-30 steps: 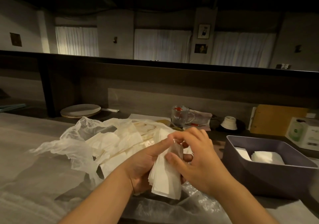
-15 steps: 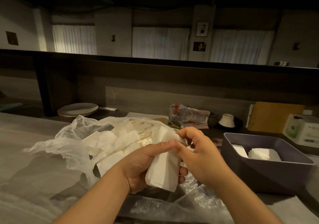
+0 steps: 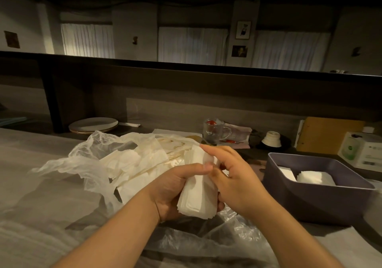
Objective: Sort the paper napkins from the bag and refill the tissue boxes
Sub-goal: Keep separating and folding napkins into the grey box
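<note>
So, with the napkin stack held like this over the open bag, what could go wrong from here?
1. The left hand grips the stack of white paper napkins only at mid-height, and its edges are already uneven, so sheets may slip out as the right hand fingers the top.
2. The crinkled clear plastic bag spreads under both hands, so dropped sheets might mix back into the loose napkins.
3. The dark purple rectangular box sits beside the right forearm and could be nudged.

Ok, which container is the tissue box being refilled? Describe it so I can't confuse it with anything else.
Start at the grey counter and look to the right of the hands. There sits a dark purple open-topped box, low and rectangular, with a few white napkins lying inside. Unlike the white printed carton behind it, it has no lid and no label.
</note>
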Demonstrator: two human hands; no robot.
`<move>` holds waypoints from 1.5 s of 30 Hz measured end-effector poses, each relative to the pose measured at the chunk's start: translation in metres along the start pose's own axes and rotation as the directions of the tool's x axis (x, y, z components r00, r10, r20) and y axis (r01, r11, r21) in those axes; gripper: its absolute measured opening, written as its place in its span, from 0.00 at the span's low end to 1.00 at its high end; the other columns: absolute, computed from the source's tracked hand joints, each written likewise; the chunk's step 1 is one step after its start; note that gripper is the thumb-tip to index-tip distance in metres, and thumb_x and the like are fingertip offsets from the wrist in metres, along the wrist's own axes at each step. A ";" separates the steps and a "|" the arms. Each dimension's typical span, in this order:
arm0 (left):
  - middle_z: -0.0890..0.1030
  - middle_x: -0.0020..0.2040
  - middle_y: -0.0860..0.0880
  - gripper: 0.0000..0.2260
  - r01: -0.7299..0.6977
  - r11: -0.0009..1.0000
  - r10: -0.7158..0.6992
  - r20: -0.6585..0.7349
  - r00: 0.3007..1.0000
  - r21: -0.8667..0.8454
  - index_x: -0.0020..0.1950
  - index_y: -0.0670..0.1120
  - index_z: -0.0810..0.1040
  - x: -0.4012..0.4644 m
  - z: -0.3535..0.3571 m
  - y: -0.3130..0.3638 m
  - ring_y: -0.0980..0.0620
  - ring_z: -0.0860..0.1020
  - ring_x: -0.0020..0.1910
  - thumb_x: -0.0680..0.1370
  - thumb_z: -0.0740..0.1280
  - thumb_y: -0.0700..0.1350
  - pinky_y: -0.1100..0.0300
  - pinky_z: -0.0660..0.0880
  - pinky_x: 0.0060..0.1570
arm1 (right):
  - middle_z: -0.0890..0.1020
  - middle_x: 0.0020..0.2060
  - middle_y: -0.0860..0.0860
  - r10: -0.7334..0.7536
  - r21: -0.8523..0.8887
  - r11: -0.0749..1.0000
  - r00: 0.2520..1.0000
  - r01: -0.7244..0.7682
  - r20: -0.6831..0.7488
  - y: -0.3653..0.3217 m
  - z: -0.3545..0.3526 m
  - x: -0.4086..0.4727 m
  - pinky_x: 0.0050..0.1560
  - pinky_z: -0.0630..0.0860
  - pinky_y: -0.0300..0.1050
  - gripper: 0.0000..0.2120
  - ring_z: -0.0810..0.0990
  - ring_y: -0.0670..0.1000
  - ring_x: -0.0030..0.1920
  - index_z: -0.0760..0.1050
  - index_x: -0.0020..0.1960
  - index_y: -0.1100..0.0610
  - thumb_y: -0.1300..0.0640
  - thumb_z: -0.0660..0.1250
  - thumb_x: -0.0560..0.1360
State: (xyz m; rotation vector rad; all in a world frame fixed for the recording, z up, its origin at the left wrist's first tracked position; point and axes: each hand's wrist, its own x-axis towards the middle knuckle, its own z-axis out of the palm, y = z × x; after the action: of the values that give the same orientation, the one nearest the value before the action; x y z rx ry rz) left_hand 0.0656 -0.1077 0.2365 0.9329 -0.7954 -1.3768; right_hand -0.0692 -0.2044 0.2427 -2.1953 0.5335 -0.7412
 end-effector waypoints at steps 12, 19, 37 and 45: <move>0.86 0.44 0.39 0.11 -0.029 0.986 0.010 -0.115 0.993 -0.162 0.41 0.44 0.89 0.000 0.009 0.005 0.41 0.86 0.42 0.74 0.70 0.49 0.47 0.82 0.48 | 0.45 0.75 0.25 -0.002 -0.242 0.968 0.970 0.064 0.245 -0.011 -0.002 -0.013 0.77 0.61 0.66 0.63 0.48 0.48 0.80 0.34 0.70 0.19 0.36 0.83 0.59; 0.85 0.40 0.40 0.07 -0.020 0.995 0.004 -0.149 0.989 -0.103 0.36 0.45 0.89 -0.005 0.014 0.006 0.42 0.86 0.36 0.69 0.71 0.45 0.48 0.82 0.43 | 0.50 0.73 0.24 -0.051 -0.223 0.969 0.974 0.101 0.219 -0.011 0.000 -0.011 0.76 0.65 0.64 0.61 0.52 0.46 0.79 0.37 0.72 0.19 0.39 0.83 0.62; 0.81 0.47 0.38 0.17 0.075 0.996 -0.079 0.082 0.994 0.053 0.57 0.43 0.85 -0.002 -0.003 0.002 0.42 0.80 0.43 0.70 0.69 0.40 0.48 0.80 0.46 | 0.75 0.64 0.40 0.076 0.243 0.966 0.995 -0.089 0.062 -0.002 0.003 -0.008 0.52 0.85 0.51 0.20 0.82 0.50 0.56 0.67 0.72 0.33 0.50 0.64 0.83; 0.81 0.47 0.39 0.21 0.127 0.980 -0.149 0.141 0.979 0.156 0.64 0.42 0.75 -0.004 -0.003 0.004 0.42 0.81 0.44 0.71 0.68 0.40 0.51 0.81 0.43 | 0.80 0.54 0.43 0.115 0.343 0.933 0.993 -0.112 0.012 0.002 0.000 -0.005 0.38 0.79 0.35 0.12 0.82 0.38 0.40 0.78 0.63 0.42 0.54 0.67 0.82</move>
State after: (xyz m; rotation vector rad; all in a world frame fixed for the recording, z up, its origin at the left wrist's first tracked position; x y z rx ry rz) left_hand 0.0697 -0.1034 0.2396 1.0215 -0.9724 -1.5409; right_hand -0.0734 -0.2031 0.2393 -1.8233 0.4897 -0.7221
